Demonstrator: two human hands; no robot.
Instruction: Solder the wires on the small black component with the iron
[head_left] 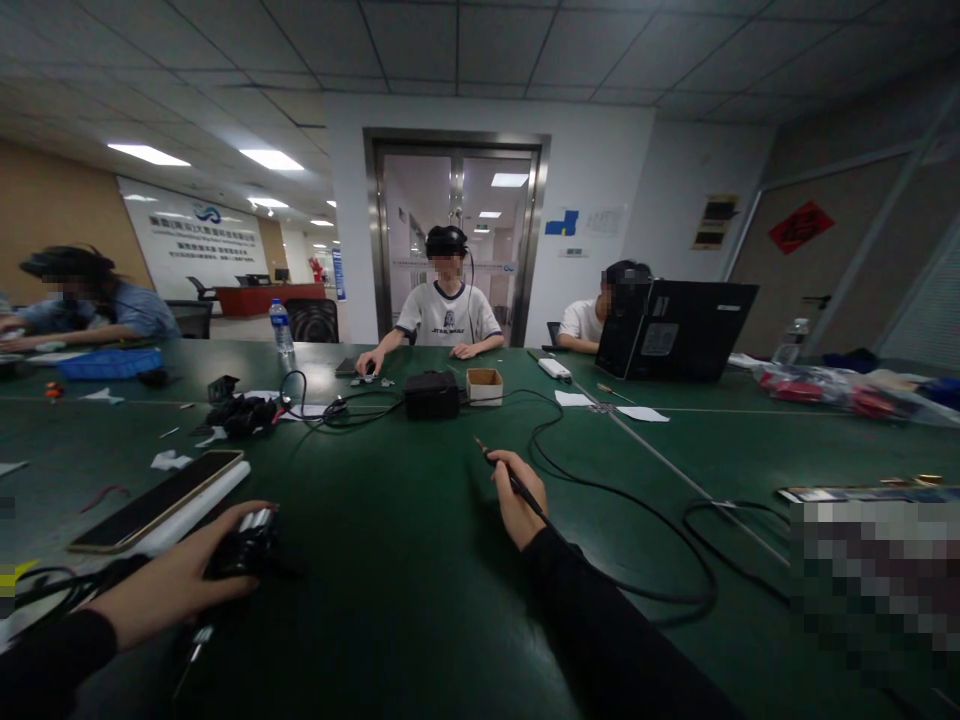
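My right hand grips a soldering iron like a pen, its bare metal tip pointing up and away to the left. From its rear end a black cord loops across the green table. On the left, my left hand is closed around a small black-and-silver object, whose exact kind I cannot make out. A smartphone lies just beyond that hand, resting on something white. Below the left hand sits a dark item with a shiny metal part, partly in shadow.
A black box with cords and a small open cardboard box stand mid-table. Tangled black gear lies to the left. A laptop stands right of a seated person. Plastic bags lie far right.
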